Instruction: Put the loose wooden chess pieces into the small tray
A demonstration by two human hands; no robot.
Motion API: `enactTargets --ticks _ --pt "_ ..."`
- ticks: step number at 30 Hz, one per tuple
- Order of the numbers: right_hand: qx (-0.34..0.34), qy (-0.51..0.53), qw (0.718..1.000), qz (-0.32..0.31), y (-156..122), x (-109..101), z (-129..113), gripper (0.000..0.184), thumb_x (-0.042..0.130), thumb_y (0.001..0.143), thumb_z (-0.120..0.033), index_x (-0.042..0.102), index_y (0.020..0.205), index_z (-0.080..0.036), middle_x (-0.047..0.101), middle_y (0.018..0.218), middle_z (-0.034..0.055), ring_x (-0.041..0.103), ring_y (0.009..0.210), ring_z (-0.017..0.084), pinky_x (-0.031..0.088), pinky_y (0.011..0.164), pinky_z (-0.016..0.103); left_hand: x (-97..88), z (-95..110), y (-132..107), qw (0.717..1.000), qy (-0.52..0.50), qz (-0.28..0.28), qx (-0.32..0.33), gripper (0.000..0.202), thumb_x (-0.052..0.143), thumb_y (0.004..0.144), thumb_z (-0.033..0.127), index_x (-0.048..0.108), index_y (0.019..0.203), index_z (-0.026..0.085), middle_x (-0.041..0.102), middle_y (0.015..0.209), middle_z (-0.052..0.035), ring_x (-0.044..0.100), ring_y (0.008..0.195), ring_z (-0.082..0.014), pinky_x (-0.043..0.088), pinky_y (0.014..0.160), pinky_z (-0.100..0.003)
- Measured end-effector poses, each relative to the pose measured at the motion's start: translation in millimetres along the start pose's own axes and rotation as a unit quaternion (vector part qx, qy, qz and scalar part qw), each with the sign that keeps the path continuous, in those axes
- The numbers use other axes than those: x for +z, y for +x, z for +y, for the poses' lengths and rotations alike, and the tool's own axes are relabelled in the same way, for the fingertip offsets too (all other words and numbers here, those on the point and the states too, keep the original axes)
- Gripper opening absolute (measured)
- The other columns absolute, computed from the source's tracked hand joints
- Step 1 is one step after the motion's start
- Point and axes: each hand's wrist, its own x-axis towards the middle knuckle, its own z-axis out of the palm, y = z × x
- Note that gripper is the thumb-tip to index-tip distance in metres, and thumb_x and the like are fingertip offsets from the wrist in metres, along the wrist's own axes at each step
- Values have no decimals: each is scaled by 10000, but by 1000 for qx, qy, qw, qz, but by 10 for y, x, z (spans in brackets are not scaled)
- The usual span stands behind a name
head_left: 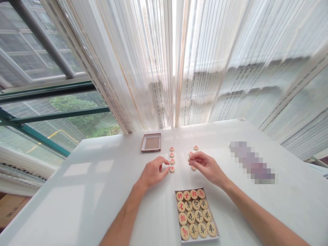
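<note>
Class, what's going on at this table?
A person's left hand is at the near end of a line of four red-marked discs on the white table. The right hand is at a second line, partly hiding it. Nearer the person, an open box holds sixteen discs marked in red or black. A shallow tray lies beyond the left hand.

Between the left column of chess pieces (172,161) and the right column (196,147), we have a lane running near to far. Our left hand (156,169) closes its column's left flank; our right hand (207,165), fingers around a chess piece (189,159), overhangs the other. The filled box (201,240) blocks the near middle, the lid (152,144) the far left, the curtain (164,85) the far edge. We can pass widely over the table's (64,205) left; rightward, a pixelated object (252,164) obstructs.
</note>
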Motion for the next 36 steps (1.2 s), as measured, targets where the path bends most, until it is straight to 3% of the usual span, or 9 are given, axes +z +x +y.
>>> enactTargets --ticks 6,12,16,23,28,32,36 --pt "-6 18 1000 10 22 -48 18 229 630 942 -434 642 1005 -213 684 990 54 705 827 192 581 783 356 29 83 -9 999 -22 -49 -5 89 663 869 300 665 939 245 671 962 6 559 624 -102 470 685 -241" --pt "-4 30 1000 -6 35 -65 74 266 695 899 -394 635 1095 -224 684 1062 69 693 951 219 573 876 387 36 74 -8 998 -15 -54 -25 70 653 873 290 660 933 256 637 839 32 551 628 -112 456 671 -240" --pt "6 19 1000 -10 30 -60 89 290 721 873 -408 634 1077 -223 685 1068 76 689 965 234 581 838 375 30 69 -9 998 -21 -55 -21 74 658 868 287 655 936 257 649 869 32 554 637 -112 456 677 -240" --pt "10 -16 1000 4 21 -72 -16 231 693 895 -429 630 950 -214 684 887 31 698 814 197 573 772 346 17 66 -13 998 -25 -54 -16 142 695 841 305 642 961 252 659 914 23 565 643 -113 465 691 -245" --pt "-9 12 1000 7 46 -87 -15 231 639 930 -440 641 1001 -220 690 1009 53 719 841 204 583 810 384 35 48 -15 998 -25 -50 -14 142 698 840 306 634 955 251 662 922 23 571 639 -112 467 685 -243" --pt "-20 34 999 9 62 -89 17 216 695 898 -393 638 1028 -230 685 1037 53 703 931 209 573 874 389 43 40 -14 999 -26 -43 -13 137 693 842 303 630 952 252 658 921 28 562 630 -107 463 678 -242" --pt "-15 29 999 7 49 -85 20 216 731 871 -377 643 1004 -232 688 1033 59 686 969 221 574 836 363 42 33 -15 999 -22 -42 -12 150 694 838 312 630 962 254 642 877 34 553 631 -111 457 665 -240"
